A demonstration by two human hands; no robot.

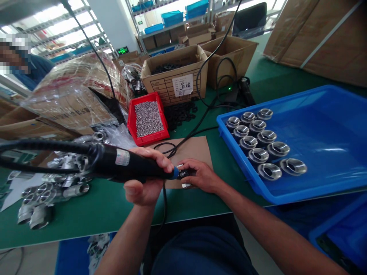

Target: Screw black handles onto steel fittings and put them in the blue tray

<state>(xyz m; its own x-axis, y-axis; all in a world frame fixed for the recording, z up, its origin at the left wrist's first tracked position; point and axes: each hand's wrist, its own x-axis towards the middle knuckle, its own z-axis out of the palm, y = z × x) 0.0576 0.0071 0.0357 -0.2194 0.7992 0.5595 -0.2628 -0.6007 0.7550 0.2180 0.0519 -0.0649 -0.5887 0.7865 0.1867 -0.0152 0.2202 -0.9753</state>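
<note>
My left hand (150, 193) is wrapped around a black electric screwdriver (106, 164) with a blue collar, held almost level and pointing right. Its tip meets a small part of black and bright metal (182, 174), which my right hand (202, 175) grips between thumb and fingers. The fingers hide most of that part, so its shape cannot be made out. Under it lies a flat sheet of brown cardboard (199, 149) on the green table. Just beyond stands a red bin (132, 128) filled with tiny shiny metal pieces (148, 118).
At right, a blue tray (323, 152) holds rows of metal fittings (266, 136). More fittings (43, 194) are heaped at left. Loose black parts (180, 114) lie before a labelled carton (160, 88). A black cable (197, 124) crosses the table. A person (37, 70) is at far left.
</note>
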